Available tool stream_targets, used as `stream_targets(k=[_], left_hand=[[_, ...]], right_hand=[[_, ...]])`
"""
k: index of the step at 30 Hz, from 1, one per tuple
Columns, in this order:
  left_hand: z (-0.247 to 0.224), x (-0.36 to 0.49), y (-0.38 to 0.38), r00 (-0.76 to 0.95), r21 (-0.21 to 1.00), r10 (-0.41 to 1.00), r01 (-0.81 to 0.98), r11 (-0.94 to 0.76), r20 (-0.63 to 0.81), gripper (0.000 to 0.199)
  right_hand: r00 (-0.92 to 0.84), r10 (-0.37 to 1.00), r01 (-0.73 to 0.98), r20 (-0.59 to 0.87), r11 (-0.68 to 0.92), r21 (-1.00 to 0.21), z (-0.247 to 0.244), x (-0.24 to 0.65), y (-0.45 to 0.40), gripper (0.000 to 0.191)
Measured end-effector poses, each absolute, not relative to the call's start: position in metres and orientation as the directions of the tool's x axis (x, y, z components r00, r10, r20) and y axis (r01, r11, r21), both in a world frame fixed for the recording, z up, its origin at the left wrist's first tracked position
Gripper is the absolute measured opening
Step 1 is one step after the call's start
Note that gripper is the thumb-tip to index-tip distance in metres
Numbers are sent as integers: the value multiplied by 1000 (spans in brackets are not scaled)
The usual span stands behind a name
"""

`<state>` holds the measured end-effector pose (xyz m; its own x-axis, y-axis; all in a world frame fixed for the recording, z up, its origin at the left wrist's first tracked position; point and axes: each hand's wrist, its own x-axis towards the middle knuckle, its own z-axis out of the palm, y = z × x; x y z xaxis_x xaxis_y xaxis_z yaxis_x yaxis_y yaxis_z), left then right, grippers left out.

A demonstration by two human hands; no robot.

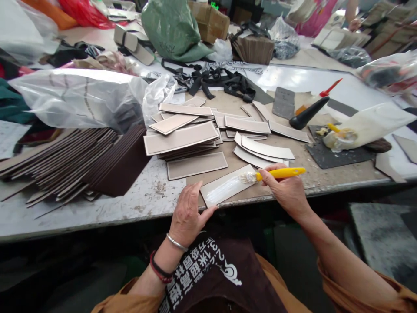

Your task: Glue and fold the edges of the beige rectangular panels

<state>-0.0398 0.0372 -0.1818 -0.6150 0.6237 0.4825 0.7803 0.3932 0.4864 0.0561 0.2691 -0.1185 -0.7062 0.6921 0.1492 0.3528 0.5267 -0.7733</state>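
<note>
My right hand (286, 191) is closed on a yellow-handled brush (282, 173). Its bristles, covered in white paste, touch a flat rectangular panel (224, 188) near the table's front edge. A wet white streak runs along the panel. At the panel's left end is my left hand (190, 213), with thumb and fingers holding its edges. Just behind lie a single beige panel (197, 166), a pile of beige panels (180, 138) and several curved white strips (263, 149).
A large fanned stack of brown panels (74, 161) fills the left. At the right are a glue container (365, 128) on a dark board (325, 152) and a black-handled tool (309, 113). Black straps (224, 82) and a green bag (172, 30) lie farther back.
</note>
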Motion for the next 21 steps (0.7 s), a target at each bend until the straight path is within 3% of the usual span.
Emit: stream_targets(k=[5, 10, 17, 19, 21], left_hand=[[-183, -39, 38, -611, 474, 627, 785, 399, 484, 63], [-177, -38, 37, -600, 483, 664, 786, 385, 447, 63], [-179, -38, 34, -595, 492, 673, 786, 374, 439, 61], [-181, -37, 36, -602, 490, 657, 785, 380, 454, 62], [-183, -37, 38, -606, 480, 644, 786, 391, 468, 63]], right_hand=[[-704, 634, 349, 321, 702, -621, -112, 63, 282, 31], [-776, 395, 139, 491, 868, -477, -104, 67, 274, 15], [-896, 105, 34, 432, 985, -168, -116, 74, 240, 14], [-890, 61, -8, 452, 989, -149, -119, 73, 222, 15], [-880, 58, -54, 472, 974, -220, -122, 70, 201, 15]])
